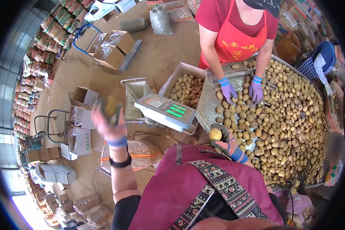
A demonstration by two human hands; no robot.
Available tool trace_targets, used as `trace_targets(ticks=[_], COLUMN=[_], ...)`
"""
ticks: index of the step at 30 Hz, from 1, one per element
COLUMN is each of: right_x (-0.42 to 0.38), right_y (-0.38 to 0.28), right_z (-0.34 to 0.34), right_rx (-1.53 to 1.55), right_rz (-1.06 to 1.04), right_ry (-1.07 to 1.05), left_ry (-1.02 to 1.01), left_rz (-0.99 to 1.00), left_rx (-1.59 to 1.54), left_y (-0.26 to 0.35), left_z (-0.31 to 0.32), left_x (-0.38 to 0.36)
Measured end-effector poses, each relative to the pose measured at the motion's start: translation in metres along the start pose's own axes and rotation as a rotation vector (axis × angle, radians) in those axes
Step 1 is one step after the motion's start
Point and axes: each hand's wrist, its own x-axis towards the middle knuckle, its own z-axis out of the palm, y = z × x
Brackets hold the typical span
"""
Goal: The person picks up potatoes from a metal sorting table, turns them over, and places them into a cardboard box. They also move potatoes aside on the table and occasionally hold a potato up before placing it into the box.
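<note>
From the head camera, the left hand (108, 119) is raised, blurred, its gloved fingers closed around a potato (111, 105) that shows above the palm. A black wristband (120, 162) sits on that forearm. Below and to the right of this hand lies a netted sack of potatoes (143, 152) on the floor; just right of the hand stands a metal scoop tray (136, 97), and beyond that a weighing scale (165, 111) with green digits lit. Open cardboard boxes (82, 97) stand just left of the hand.

The right hand (225, 142), in a dark glove with a blue cuff, grips a second potato (215, 134) held up near the chest, above a maroon apron (188, 184). Right of this hand spreads a large heap of potatoes (291, 115) on a sorting table (207, 103), its near edge touching the hand's far side. The scale stands between the two hands.

Beyond the right hand, a co-worker in a red apron (237, 42) rests both purple-gloved hands (241, 91) on the heap. A box filled with potatoes (187, 88) sits beside that person, behind the scale.
</note>
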Motion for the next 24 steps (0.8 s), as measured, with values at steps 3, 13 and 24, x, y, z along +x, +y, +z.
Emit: trace_targets(ticks=[3,13,24], right_x=[-0.002,-0.072,-0.167], right_y=[0.002,0.077,0.111], right_z=[0.001,-0.051,-0.073], right_rx=[-0.033,-0.170,-0.001], right_rz=[-0.026,0.096,0.089], right_ry=[0.025,0.518,1.182], left_ry=[-0.266,-0.862,-1.733], left_rz=[-0.249,0.616,1.138], left_rx=[-0.173,-1.096,-0.873], left_y=[-0.033,0.137,0.254], left_z=[0.036,0.052,0.076], left_x=[-0.051,-0.104,-0.147])
